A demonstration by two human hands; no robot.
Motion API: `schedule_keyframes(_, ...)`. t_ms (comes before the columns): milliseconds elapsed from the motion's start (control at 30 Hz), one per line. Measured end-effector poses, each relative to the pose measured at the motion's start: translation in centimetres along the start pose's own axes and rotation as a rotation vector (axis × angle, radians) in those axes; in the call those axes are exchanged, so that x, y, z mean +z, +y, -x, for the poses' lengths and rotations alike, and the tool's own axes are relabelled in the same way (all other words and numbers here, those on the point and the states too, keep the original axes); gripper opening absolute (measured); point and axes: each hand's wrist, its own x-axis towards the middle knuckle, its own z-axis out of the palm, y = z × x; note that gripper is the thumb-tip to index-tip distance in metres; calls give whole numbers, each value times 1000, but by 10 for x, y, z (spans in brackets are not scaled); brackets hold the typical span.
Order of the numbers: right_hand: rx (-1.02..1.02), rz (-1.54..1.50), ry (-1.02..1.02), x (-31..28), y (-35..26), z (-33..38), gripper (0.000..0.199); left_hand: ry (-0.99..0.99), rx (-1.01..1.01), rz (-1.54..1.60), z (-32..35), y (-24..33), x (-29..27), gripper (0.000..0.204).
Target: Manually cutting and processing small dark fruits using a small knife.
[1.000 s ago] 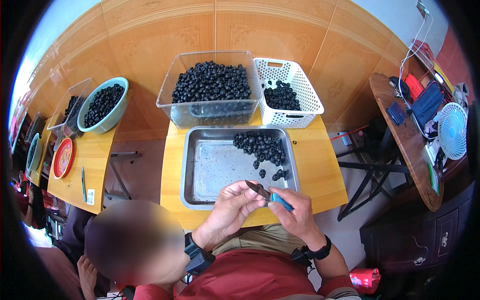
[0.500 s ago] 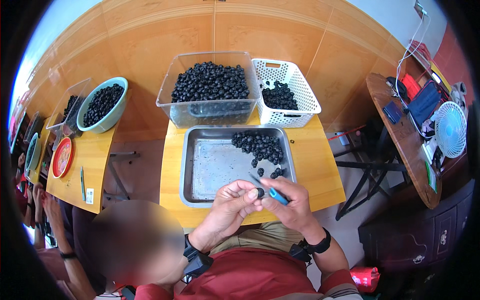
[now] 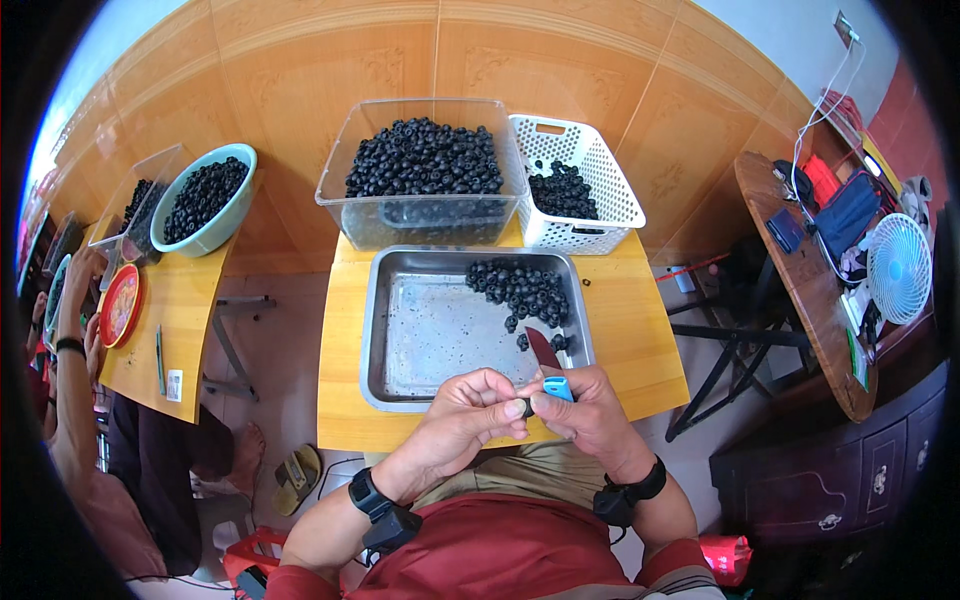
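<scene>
**Me:** Small dark fruit point(image 3: 525, 407), pinched in the fingertips of my left hand point(image 3: 470, 410) just over the near rim of the steel tray point(image 3: 430, 330). My right hand point(image 3: 590, 415) is closed around a knife with a blue handle point(image 3: 556, 386), its blade angled up over the tray.

**Helper:** How does the fruit feel to work with?

**Me:** I'd judge it light, round and likely slick, so it could squirt free. Best held by its sides between thumb and forefinger, leaving the end toward the blade exposed. Probably soft enough to crush if I squeeze.

**Helper:** And around you?

**Me:** A pile of the same fruit point(image 3: 525, 290) lies in the tray's far right corner. Behind stand a clear tub point(image 3: 425, 215) heaped full and a white basket point(image 3: 600, 195) partly filled.
</scene>
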Motion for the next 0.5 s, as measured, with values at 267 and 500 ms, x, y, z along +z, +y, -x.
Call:
schedule_keyframes(267, -387, 502, 5, -1, 11, -4, 27, 61, -16, -7, -1, 8, 4, 15)
schedule_keyframes(500, -420, 586, 376, -33, -16, -34, 27, 194, 248, -963, -26, 17, 2, 23)
